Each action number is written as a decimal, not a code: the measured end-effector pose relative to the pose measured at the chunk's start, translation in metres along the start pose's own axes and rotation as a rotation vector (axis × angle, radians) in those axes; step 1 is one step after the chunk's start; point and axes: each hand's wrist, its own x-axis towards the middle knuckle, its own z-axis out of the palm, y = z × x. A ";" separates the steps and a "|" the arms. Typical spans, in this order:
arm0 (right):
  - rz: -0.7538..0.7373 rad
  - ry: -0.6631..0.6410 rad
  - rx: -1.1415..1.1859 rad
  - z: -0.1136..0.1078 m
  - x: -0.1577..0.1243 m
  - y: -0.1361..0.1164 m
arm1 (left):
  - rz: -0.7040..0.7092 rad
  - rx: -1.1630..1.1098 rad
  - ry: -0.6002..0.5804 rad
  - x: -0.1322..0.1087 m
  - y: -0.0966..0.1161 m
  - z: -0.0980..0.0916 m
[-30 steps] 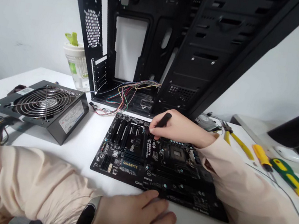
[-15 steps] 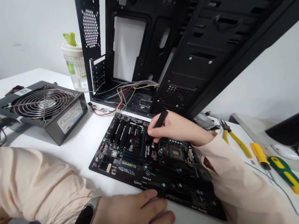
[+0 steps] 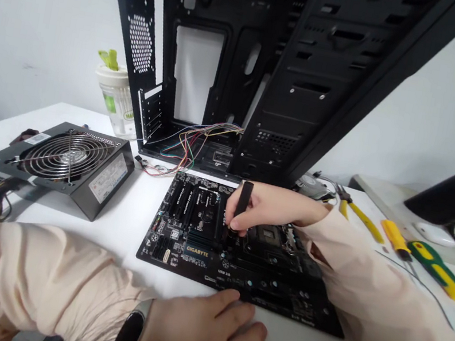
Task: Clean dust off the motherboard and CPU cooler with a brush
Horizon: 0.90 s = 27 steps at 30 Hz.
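Note:
A black Gigabyte motherboard lies flat on the white table. My right hand grips a black-handled screwdriver upright, its lower end pressed to the board near the middle; the tip itself is hidden by the shaft's collar and my fingers. My left hand rests at the board's front edge, its fingertips touching the edge and holding nothing. A dark watch band circles that wrist.
An upright black computer case frame stands behind the board, with coloured wires at its base. To the left sits a power supply. Yellow-handled pliers, screwdrivers and a white mouse lie right.
The black screwdriver has swung from tilted to upright, and my right hand has moved it down and right onto a spot nearer the board's middle. My left hand has not moved.

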 end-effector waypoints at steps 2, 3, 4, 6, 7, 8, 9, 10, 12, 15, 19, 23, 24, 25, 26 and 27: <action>-0.006 -0.020 -0.015 -0.002 -0.001 0.000 | -0.012 0.002 0.028 -0.001 0.000 0.001; -0.015 -0.016 -0.022 -0.003 -0.003 0.000 | -0.015 0.007 0.039 -0.001 0.000 0.001; -0.024 -0.001 -0.026 -0.006 -0.006 0.001 | -0.008 0.010 0.046 0.000 0.000 0.000; -0.054 0.060 -0.010 -0.011 -0.013 0.000 | 0.010 0.014 0.040 0.001 -0.001 -0.002; -0.083 0.102 0.016 -0.014 -0.017 0.000 | 0.021 0.014 0.027 0.002 -0.001 -0.003; -0.118 0.141 0.050 -0.016 -0.021 0.000 | 0.034 0.012 0.017 0.003 -0.002 -0.005; -0.149 0.170 0.086 -0.017 -0.024 -0.001 | 0.049 0.011 0.011 0.004 -0.003 -0.006; -0.165 0.179 0.121 -0.017 -0.025 -0.001 | 0.064 0.010 0.013 0.004 -0.003 -0.007; -0.137 0.160 0.174 -0.015 -0.022 -0.001 | 0.075 0.010 0.024 0.005 -0.003 -0.007; -0.020 0.168 0.211 -0.008 -0.008 0.003 | 0.037 0.012 0.034 0.004 -0.003 -0.006; 0.053 0.258 0.218 -0.001 0.006 0.007 | 0.040 0.004 0.034 0.003 -0.003 -0.004; 0.055 0.279 0.154 -0.001 0.003 0.005 | 0.059 -0.005 0.034 0.003 -0.004 -0.005; 0.054 0.281 0.138 -0.001 0.002 0.004 | 0.052 -0.006 0.033 0.003 -0.003 -0.005; 0.055 0.282 0.127 -0.002 0.001 0.003 | 0.046 -0.005 0.030 0.003 -0.003 -0.005; 0.058 0.284 0.121 -0.002 0.001 0.003 | 0.051 -0.003 0.025 0.003 -0.003 -0.004; 0.062 0.289 0.115 -0.003 0.001 0.003 | 0.057 0.002 0.021 0.003 -0.002 -0.004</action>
